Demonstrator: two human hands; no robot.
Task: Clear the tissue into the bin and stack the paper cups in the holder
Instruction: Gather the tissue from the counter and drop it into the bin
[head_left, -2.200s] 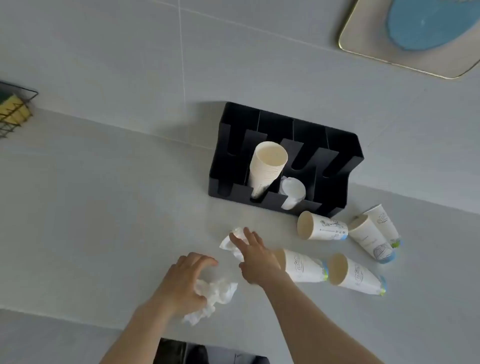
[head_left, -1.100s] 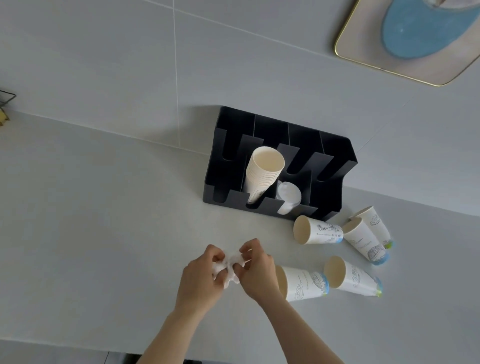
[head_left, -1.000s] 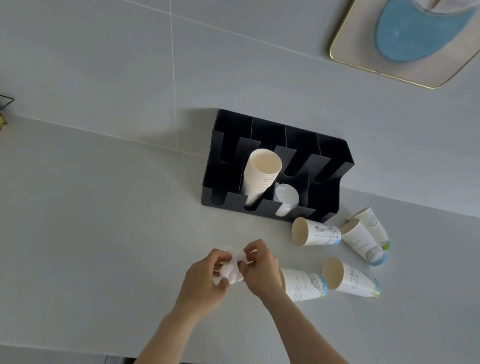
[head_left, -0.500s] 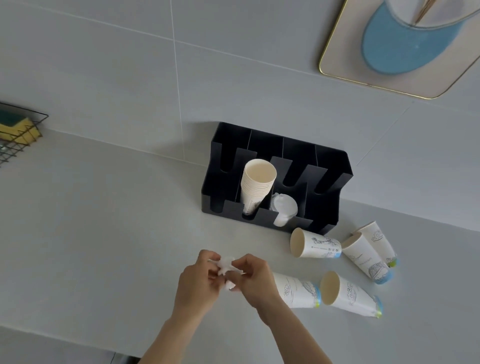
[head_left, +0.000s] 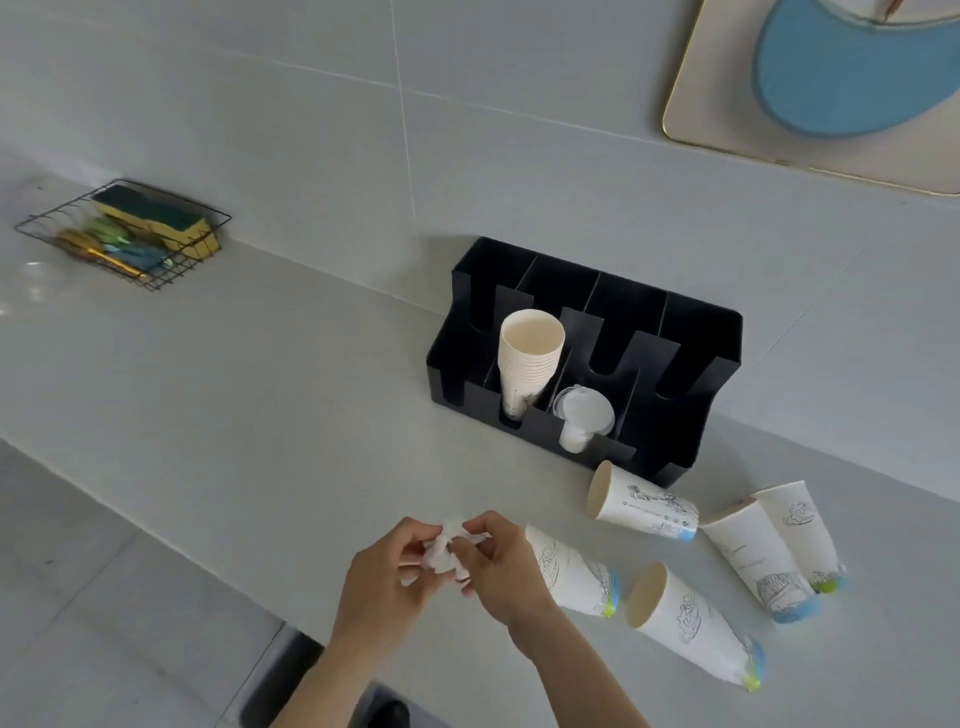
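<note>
A crumpled white tissue (head_left: 445, 548) is pinched between my left hand (head_left: 382, 577) and my right hand (head_left: 503, 569), just above the counter's front part. Both hands are closed on it. Several printed paper cups lie on their sides to the right: one (head_left: 644, 507) near the holder, one (head_left: 574, 571) partly behind my right hand, one (head_left: 693, 631) nearest me, and two (head_left: 763, 564) side by side at far right. The black cup holder (head_left: 691, 338) stands against the wall, with a stack of paper cups (head_left: 527, 358) and clear lids (head_left: 582, 418) in its slots.
A black wire basket (head_left: 47, 221) with sponges sits at the far left of the counter. A gold-rimmed picture (head_left: 675, 104) hangs on the wall at top right. Below the counter edge a dark object (head_left: 291, 665) shows near my forearms; floor tiles lie at lower left.
Both hands gathered the two tissue pieces off the counter and brought them together into one wad. The view has swung left, so the wire basket now shows.
</note>
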